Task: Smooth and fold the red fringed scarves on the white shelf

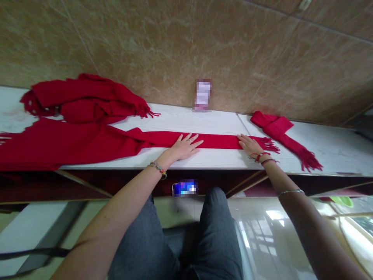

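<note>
A long red scarf (218, 141) lies along the white table, narrow and flat on the right, wide and loose on the left, with a fringe at each end. My left hand (186, 147) rests on its narrow stretch, fingers spread. Farther right, near the fringe, my right hand (250, 145) lies on the same scarf with its fingers extended. To the right is a second red scarf (276, 126), folded over itself, its fringe pointing toward the front edge. A crumpled red scarf heap (96, 97) sits at the back left.
Behind the white table (215, 159) rises a brown marbled wall (145, 50). A blurred, upright pinkish item (203, 94) stands against it. Below the front edge, a phone-like object with a lit blue screen (185, 188) is on the dark shelf above my knees.
</note>
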`<move>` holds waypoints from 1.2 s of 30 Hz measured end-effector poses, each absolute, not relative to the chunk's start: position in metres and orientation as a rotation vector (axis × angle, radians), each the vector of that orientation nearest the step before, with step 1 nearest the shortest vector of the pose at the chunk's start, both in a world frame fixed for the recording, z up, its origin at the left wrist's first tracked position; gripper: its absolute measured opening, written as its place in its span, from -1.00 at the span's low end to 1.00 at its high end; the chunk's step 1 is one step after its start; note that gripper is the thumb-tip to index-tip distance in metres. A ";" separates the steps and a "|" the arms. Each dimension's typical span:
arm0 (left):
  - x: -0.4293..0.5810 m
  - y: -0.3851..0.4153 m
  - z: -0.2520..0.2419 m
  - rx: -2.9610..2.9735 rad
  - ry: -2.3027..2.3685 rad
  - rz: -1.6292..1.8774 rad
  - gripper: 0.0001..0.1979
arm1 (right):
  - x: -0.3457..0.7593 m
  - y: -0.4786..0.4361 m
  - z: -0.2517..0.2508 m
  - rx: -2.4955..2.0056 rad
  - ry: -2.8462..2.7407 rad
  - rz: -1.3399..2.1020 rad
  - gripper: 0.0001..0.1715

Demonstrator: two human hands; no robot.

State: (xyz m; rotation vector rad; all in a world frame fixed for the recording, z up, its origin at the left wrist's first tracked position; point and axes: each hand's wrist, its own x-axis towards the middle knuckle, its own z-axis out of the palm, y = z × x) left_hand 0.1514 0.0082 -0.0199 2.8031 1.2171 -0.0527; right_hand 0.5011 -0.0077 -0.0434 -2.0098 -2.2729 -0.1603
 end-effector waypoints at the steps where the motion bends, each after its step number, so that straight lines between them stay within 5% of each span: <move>1: 0.152 0.008 -0.020 2.799 1.219 -0.047 -0.46 | 0.520 -0.011 -0.042 -2.135 -2.205 -0.152 -0.40; 8: 0.153 0.008 -0.020 2.771 1.230 -0.052 -0.45 | 0.588 -0.017 -0.025 -2.521 -1.878 -0.192 -0.43; 13: 0.152 0.009 -0.022 2.774 1.241 -0.044 -0.45 | 0.540 -0.009 -0.014 -2.247 -1.935 -0.491 -0.48; 17: 0.152 0.008 -0.022 2.785 1.236 -0.049 -0.46 | 0.504 -0.005 -0.015 -2.196 -2.118 -0.395 -0.58; 27: 0.152 0.009 -0.022 2.795 1.239 -0.045 -0.46 | 0.550 -0.020 -0.008 -2.722 -1.442 -0.309 -0.51; 32: 0.152 0.007 -0.020 2.787 1.251 -0.066 -0.46 | 0.500 -0.002 -0.003 -2.313 -1.804 -0.529 -0.56; 36: 0.153 0.005 -0.020 2.811 1.273 -0.030 -0.47 | 0.428 0.025 -0.017 -1.623 -2.276 -0.314 -0.60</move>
